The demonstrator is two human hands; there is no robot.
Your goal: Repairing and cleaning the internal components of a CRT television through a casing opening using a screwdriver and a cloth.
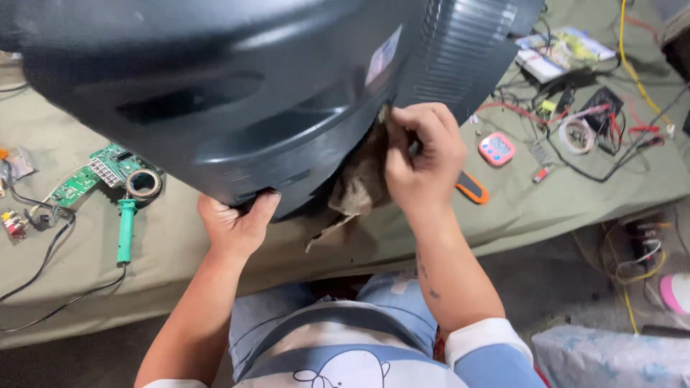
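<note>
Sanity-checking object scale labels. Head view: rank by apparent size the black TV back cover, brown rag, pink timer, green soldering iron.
1. black TV back cover, though nearest the camera
2. brown rag, partly hidden by the right hand
3. green soldering iron
4. pink timer

1. A pale rectangular label (383, 55) with a reddish edge was stuck on the back of the large black plastic casing (237, 93), near its ribbed vents, above the right hand (424, 162).
2. Flat colourful printed packets (564, 50), white with yellow, green and blue, lay at the far right of the worktop (525, 208).
3. A small pink timer (497, 149) with a white screen and blue buttons lay on the worktop, right of the casing.
</note>
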